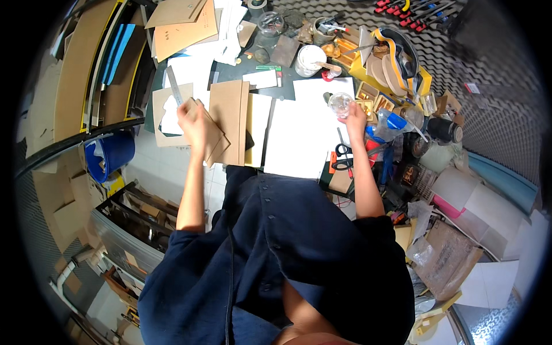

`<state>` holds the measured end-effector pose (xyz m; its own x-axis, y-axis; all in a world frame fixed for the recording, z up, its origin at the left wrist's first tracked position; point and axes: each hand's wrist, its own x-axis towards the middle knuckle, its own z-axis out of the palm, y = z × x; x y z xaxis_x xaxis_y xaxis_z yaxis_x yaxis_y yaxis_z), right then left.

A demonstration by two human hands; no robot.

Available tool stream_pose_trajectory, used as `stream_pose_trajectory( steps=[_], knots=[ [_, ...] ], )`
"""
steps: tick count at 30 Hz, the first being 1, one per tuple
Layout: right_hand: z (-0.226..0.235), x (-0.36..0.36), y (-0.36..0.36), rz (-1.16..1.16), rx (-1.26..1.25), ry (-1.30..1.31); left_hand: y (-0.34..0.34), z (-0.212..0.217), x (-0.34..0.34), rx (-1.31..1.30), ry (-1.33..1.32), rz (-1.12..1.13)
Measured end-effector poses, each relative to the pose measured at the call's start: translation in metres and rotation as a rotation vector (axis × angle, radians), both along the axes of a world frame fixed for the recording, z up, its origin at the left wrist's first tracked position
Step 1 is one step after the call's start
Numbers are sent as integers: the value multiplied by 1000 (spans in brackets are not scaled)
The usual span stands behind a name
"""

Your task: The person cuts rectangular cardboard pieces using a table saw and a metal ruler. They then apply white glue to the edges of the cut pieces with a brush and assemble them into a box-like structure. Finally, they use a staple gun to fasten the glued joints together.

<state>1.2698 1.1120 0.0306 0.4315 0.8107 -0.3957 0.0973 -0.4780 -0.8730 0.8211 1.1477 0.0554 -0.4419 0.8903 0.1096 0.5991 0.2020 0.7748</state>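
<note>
While the left hand grips the card overlapping the board, the right hand grips the cup near the paper's right edge; probably light, rigid and slippery, it suits a side hold, the card, likely stiff, an edge pinch.

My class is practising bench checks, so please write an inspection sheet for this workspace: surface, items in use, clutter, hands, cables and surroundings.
Surface: dark green tabletop, largely covered; white sheets lie at the middle.
Items in use: brown boards and a clear round container.
Clutter: black-handled scissors on the right; a white tub and crowded small items along the far side.
Hands: left hand grips brown boards beside a metal ruler; right hand holds the container.
Cables: thin red strands below the right front edge, possibly wires; unclear.
Surroundings: blue bin at left, ridged grey wall panel at right.
</note>
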Motion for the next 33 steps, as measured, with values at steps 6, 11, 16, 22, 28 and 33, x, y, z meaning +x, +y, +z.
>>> stream_pose_trajectory(
  steps=[6,11,16,22,28,33],
  knots=[
    [26,-25,35,104,374,-686,-81,-49,-95,-777,-279,241],
    [40,-38,86,222,382,-72,-92,-53,-82,-555,-926,227],
    [45,-28,110,360,341,-44,-83,-51,-82,-420,-1115,142],
    [55,-31,118,366,278,-261,-80,-46,-81,-321,-917,182],
    [54,-45,93,401,332,-275,-47,-35,-76,-347,-735,-1],
    [51,-59,63,409,338,-354,-5,-57,-78,-486,-527,-72]
  ],
)
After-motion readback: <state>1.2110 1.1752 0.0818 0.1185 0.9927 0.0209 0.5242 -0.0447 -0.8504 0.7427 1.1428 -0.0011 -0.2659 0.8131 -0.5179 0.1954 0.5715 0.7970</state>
